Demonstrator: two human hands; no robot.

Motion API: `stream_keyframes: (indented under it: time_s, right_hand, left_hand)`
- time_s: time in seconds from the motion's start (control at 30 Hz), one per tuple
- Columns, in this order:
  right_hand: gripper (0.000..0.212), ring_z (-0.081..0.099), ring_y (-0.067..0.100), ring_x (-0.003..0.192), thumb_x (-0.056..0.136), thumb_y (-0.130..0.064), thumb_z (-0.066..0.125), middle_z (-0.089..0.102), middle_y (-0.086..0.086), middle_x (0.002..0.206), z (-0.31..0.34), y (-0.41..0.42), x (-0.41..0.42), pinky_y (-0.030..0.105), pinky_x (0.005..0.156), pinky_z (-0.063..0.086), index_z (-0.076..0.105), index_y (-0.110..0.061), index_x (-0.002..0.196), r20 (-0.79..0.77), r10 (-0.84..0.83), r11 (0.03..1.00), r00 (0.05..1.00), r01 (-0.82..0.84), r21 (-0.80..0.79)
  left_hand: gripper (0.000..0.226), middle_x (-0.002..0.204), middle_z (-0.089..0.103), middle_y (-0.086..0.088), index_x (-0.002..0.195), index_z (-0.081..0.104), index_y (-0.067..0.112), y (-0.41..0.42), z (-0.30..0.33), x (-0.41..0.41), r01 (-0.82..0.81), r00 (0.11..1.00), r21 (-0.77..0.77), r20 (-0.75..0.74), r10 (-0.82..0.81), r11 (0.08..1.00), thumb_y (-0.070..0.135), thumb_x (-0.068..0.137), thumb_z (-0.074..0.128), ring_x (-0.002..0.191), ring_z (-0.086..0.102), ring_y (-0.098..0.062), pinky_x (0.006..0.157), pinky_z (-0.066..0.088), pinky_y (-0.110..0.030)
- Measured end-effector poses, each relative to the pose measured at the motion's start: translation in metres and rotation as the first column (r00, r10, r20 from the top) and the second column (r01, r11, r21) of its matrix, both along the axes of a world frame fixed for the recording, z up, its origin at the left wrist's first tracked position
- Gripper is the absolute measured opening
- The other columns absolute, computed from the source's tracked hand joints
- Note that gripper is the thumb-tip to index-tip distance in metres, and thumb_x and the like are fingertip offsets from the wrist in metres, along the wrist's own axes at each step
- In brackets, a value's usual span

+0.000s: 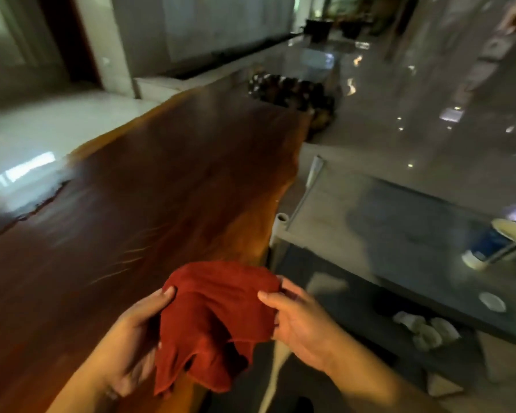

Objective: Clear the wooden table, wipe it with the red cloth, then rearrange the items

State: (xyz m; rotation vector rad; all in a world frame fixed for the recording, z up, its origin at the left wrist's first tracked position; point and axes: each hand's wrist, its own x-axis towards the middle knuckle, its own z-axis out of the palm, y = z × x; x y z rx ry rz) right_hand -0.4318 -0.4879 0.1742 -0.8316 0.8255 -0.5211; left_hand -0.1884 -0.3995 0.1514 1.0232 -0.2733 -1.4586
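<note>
The red cloth (pixel 212 320) hangs crumpled between both my hands, above the near right edge of the long wooden table (pixel 149 186). My left hand (pixel 137 332) pinches its left side with thumb on top. My right hand (pixel 298 320) grips its right edge. The tabletop looks bare and glossy, stretching away to the far end. The view is blurred by motion.
A glass side table (pixel 379 210) stands right of the wooden table, with a blue and white paper cup (pixel 498 242) lying on it and small white items (pixel 426 329) on its lower shelf. A dark patterned object (pixel 292 90) sits beyond the table's far end. Shiny floor surrounds everything.
</note>
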Motion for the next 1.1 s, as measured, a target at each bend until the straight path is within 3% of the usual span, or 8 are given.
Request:
stream_keyframes:
  time_s: [0.07, 0.13, 0.27, 0.4, 0.67, 0.8, 0.93, 1.1]
  right_hand:
    - [0.055, 0.066, 0.042, 0.117, 0.08, -0.014, 0.07, 0.071, 0.022, 0.124, 0.004, -0.01, -0.031, 0.063, 0.098, 0.052, 0.058, -0.006, 0.133, -0.015, -0.115, 0.993, 0.993, 0.115, -0.004]
    - [0.051, 0.065, 0.044, 0.118, 0.082, -0.01, 0.067, 0.071, 0.024, 0.124, 0.006, -0.021, -0.062, 0.063, 0.098, 0.052, 0.06, -0.005, 0.131, -0.013, -0.215, 0.977, 0.976, 0.215, 0.006]
    - [0.045, 0.065, 0.042, 0.119, 0.083, -0.005, 0.066, 0.071, 0.024, 0.124, -0.004, -0.056, -0.121, 0.059, 0.108, 0.046, 0.065, -0.004, 0.128, -0.002, -0.396, 0.917, 0.918, 0.396, 0.035]
    - [0.032, 0.07, 0.035, 0.113, 0.092, -0.01, 0.065, 0.074, 0.016, 0.122, -0.021, -0.106, -0.173, 0.051, 0.091, 0.059, 0.07, -0.012, 0.124, -0.032, -0.413, 0.909, 0.91, 0.414, 0.05]
    - [0.024, 0.076, 0.025, 0.095, 0.1, -0.004, 0.056, 0.078, 0.012, 0.109, -0.042, -0.232, -0.23, 0.037, 0.072, 0.062, 0.063, -0.011, 0.122, -0.174, -0.448, 0.883, 0.877, 0.464, 0.064]
    - [0.025, 0.07, 0.034, 0.106, 0.102, -0.006, 0.054, 0.072, 0.017, 0.118, -0.053, -0.288, -0.235, 0.053, 0.089, 0.057, 0.058, -0.013, 0.127, -0.272, -0.385, 0.906, 0.882, 0.417, 0.068]
    - [0.02, 0.071, 0.028, 0.087, 0.102, -0.003, 0.053, 0.073, 0.017, 0.104, -0.077, -0.327, -0.227, 0.039, 0.065, 0.058, 0.059, -0.009, 0.12, -0.336, -0.358, 0.912, 0.871, 0.403, 0.074]
    - [0.016, 0.062, 0.026, 0.096, 0.097, -0.008, 0.064, 0.068, 0.021, 0.12, -0.103, -0.345, -0.217, 0.03, 0.075, 0.046, 0.061, -0.009, 0.112, -0.599, -0.307, 0.947, 0.739, 0.302, -0.112]
  left_hand:
    - [0.082, 0.056, 0.07, -0.015, 0.047, 0.074, 0.004, -0.033, 0.013, -0.023, 0.115, 0.992, 0.023, 0.041, -0.116, 0.993, -0.006, 0.108, 0.022, 0.042, 0.069, -0.019, 0.036, 0.05, -0.024]
    - [0.079, 0.053, 0.069, -0.014, 0.045, 0.072, 0.004, -0.066, 0.012, -0.049, 0.205, 0.971, 0.054, 0.118, -0.21, 0.977, -0.012, 0.106, 0.025, 0.04, 0.067, -0.018, 0.036, 0.051, -0.025]
    - [0.026, 0.088, 0.076, -0.028, 0.094, 0.078, -0.01, -0.116, 0.012, -0.101, 0.284, 0.957, 0.102, 0.025, -0.288, 0.953, -0.014, 0.081, 0.055, 0.07, 0.077, -0.029, 0.055, 0.063, -0.034]
    - [0.038, 0.118, 0.07, -0.033, 0.119, 0.072, -0.005, -0.172, 0.017, -0.141, 0.434, 0.9, 0.082, -0.067, -0.43, 0.897, -0.009, 0.084, 0.059, 0.088, 0.077, -0.034, 0.073, 0.066, -0.04]
    - [0.052, 0.127, 0.067, -0.031, 0.138, 0.055, 0.0, -0.298, 0.013, -0.216, 0.454, 0.859, 0.247, 0.133, -0.494, 0.856, -0.002, 0.087, 0.063, 0.103, 0.074, -0.038, 0.089, 0.06, -0.047]
    - [0.056, 0.131, 0.067, -0.026, 0.141, 0.051, 0.004, -0.347, -0.001, -0.226, 0.434, 0.846, 0.315, 0.181, -0.502, 0.844, 0.007, 0.088, 0.07, 0.117, 0.068, -0.041, 0.103, 0.052, -0.055]
    - [0.055, 0.13, 0.069, -0.02, 0.143, 0.052, 0.002, -0.381, -0.021, -0.227, 0.387, 0.828, 0.374, 0.261, -0.496, 0.843, 0.007, 0.092, 0.07, 0.119, 0.067, -0.037, 0.109, 0.048, -0.054]
    - [0.063, 0.141, 0.059, -0.017, 0.153, 0.04, 0.008, -0.397, -0.04, -0.219, 0.279, 0.687, 0.487, 0.501, -0.526, 0.828, 0.017, 0.097, 0.068, 0.122, 0.062, -0.031, 0.105, 0.051, -0.045]
